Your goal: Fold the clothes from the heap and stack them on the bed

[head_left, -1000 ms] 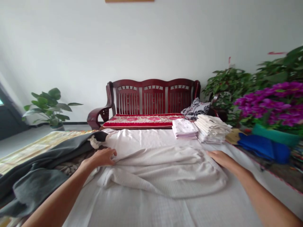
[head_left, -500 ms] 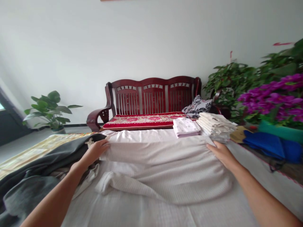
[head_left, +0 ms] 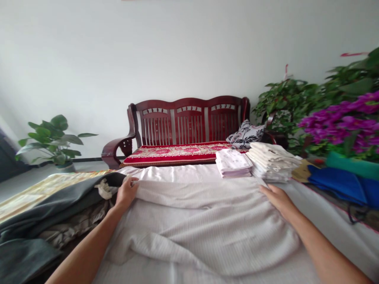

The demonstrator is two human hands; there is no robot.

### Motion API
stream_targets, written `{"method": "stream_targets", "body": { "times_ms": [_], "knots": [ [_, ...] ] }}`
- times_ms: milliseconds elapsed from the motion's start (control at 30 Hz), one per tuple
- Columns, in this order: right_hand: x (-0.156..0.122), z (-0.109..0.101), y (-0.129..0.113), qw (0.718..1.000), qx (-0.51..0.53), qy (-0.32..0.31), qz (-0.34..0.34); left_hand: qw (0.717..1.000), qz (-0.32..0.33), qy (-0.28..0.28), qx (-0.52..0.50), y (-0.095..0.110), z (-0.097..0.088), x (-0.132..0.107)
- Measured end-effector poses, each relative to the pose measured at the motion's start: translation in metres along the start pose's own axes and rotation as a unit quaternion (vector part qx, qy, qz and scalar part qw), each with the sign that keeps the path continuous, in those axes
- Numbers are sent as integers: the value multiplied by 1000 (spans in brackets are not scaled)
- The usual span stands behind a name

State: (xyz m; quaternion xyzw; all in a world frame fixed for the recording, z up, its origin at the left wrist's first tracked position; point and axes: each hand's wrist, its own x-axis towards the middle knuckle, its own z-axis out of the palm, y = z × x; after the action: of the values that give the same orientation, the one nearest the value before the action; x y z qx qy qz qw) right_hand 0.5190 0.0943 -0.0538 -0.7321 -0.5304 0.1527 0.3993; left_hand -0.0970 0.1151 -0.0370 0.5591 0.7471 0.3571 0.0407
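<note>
A light grey ribbed garment (head_left: 225,228) is stretched between my two hands and lies in loose folds over the white cloth. My left hand (head_left: 127,192) pinches its far left corner. The far right corner is in my right hand (head_left: 277,199), where the fabric looks gathered. Its near part is rumpled and partly turned over, so its exact kind cannot be made out. Beyond it stand a small folded stack of white patterned cloth (head_left: 233,162) and a taller stack of folded cream clothes (head_left: 274,159), close to my right hand.
Dark grey clothing (head_left: 56,201) is heaped at the left, beside my left forearm. At the right lie a blue cloth item (head_left: 337,183) and purple flowers (head_left: 340,122). A red wooden bench (head_left: 189,122) with a patterned cushion (head_left: 247,133) stands behind; a potted plant (head_left: 60,144) is at left.
The garment's near folds have spread and come closer to me. My left hand has turned more upright at its corner, while my right hand keeps its hold. The view has shifted slightly.
</note>
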Motion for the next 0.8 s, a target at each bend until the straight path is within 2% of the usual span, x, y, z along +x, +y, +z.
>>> {"method": "stream_targets", "body": {
  "times_ms": [100, 300, 400, 500, 567, 667, 733, 800],
  "knots": [
    [-2, -2, 0, 1000, 8, -2, 12, 1000, 1, 24, 5, 6, 1, 6],
    [-14, -5, -20, 975, -216, -20, 42, 991, 34, -62, 109, 19, 9, 1],
    [-17, -5, -25, 966, -251, -13, 58, 986, 100, -60, 120, 32, 8, -13],
    [-21, -4, -25, 962, -267, 13, 51, 970, 204, -111, 69, 55, 6, -33],
    [-25, -3, -26, 954, -296, 43, 7, 945, 274, -176, 13, 75, 8, -49],
    [-35, -3, -35, 934, -330, 79, -111, 892, 371, -256, -22, 102, 16, -79],
    [-43, -2, -44, 933, -305, 67, -180, 868, 411, -278, -3, 116, 25, -98],
    [-52, 1, -53, 939, -255, 34, -229, 861, 425, -278, 24, 125, 35, -112]
  ]
}}
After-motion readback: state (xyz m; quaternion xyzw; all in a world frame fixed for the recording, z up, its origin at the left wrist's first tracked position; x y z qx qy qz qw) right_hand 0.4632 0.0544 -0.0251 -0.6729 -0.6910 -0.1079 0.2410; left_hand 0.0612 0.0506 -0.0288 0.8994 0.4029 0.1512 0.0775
